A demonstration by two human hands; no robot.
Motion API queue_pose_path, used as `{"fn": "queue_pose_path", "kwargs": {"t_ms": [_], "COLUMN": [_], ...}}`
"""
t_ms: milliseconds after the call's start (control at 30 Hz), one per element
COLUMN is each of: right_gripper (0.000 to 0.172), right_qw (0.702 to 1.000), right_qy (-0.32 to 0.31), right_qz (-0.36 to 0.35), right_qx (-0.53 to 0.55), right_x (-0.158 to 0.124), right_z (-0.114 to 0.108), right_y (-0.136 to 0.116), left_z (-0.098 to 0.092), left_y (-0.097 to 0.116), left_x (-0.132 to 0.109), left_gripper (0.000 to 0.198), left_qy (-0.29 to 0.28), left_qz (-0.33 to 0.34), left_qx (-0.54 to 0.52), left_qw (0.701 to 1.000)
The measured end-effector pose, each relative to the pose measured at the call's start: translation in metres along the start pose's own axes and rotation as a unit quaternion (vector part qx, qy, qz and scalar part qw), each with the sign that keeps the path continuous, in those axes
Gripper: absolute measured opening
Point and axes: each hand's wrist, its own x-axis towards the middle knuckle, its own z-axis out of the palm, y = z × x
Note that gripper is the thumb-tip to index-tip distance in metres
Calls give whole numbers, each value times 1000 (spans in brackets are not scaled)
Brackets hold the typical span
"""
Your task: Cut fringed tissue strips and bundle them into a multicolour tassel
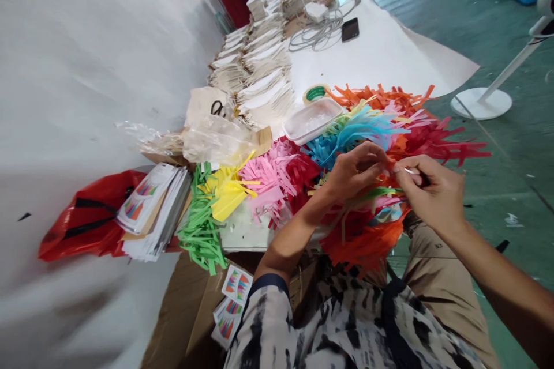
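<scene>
My left hand (357,172) is closed in a pinch on a bit of orange tissue-paper tassel (390,166). Close beside it, my right hand (435,187) pinches a small thin white piece (409,172); its kind is too small to make out. The fingertips of both hands meet at the orange paper. Below them hang red and orange fringed tassels (374,242) over my lap. Just behind the hands lie light blue fringes (367,127) and dark red fringes (450,141). Pink fringes (272,176), yellow paper (229,193) and green fringes (201,230) lie to the left.
A white plastic tray (314,121) with small clear bits stands behind the tassels, near a tape roll (315,93). Paper bundles (264,81), a cable (318,34) and a phone (350,29) lie farther back. Printed cards (151,202) and a red bag (93,219) are left.
</scene>
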Motion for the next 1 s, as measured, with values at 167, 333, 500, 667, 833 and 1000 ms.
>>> {"fn": "queue_pose_path", "kwargs": {"t_ms": [167,333,500,667,833,1000], "right_gripper": [11,8,9,10,9,9], "right_qw": [1000,997,994,996,995,989], "right_qy": [-3,-20,-19,-11,-41,-89], "right_qz": [-17,-75,-105,-93,-92,-116], "right_qx": [5,0,-2,4,8,13], "right_x": [0,3,3,3,6,13], "right_z": [-3,-5,-6,-6,-11,-20], "right_y": [5,9,12,17,17,14], "left_z": [-1,-4,-4,-2,-3,-8], "left_y": [2,-6,-7,-2,-4,-2], "left_x": [-2,3,7,5,4,8], "left_gripper": [31,30,29,32,37,42], "left_qy": [-15,5,10,-8,-2,-27], "left_qz": [19,16,22,5,-17,9], "left_qx": [26,51,91,112,82,17], "left_qw": [999,999,996,994,997,999]}}
